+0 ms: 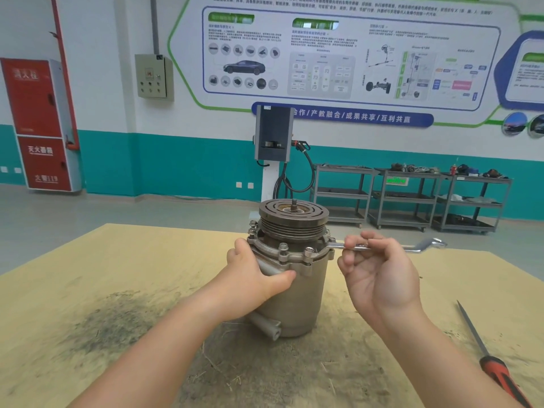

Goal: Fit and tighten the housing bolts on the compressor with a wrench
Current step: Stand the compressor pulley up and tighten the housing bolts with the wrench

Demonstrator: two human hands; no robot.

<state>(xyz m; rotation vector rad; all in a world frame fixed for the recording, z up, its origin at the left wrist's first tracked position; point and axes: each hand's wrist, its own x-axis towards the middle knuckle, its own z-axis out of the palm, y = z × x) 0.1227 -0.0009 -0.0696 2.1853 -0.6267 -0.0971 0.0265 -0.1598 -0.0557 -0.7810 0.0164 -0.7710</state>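
While the compressor stands upright near the middle of the tan, grit-stained table, its grooved pulley faces up with a short threaded shaft rising from the hub. Around the flange just below the pulley sit several housing bolts, their heads and washers standing proud of the rim. A bright metal wrench lies roughly level, its ring end seated over a bolt on the flange's right side and its cranked far end pointing away to the right. The right hand holds the wrench shaft partway along, fingers curled over it from behind and the palm turned towards the camera; how firmly it grips is hard to judge from this angle. The left hand wraps round the compressor body just under the flange on its left side, thumb pressed across the front of the casing. The two hands are apart, one on either side of the unit. On the table near the right edge lies a file with a red and black handle, well apart from the compressor. Beyond the table, grey shelving carts stand against a teal and white wall.
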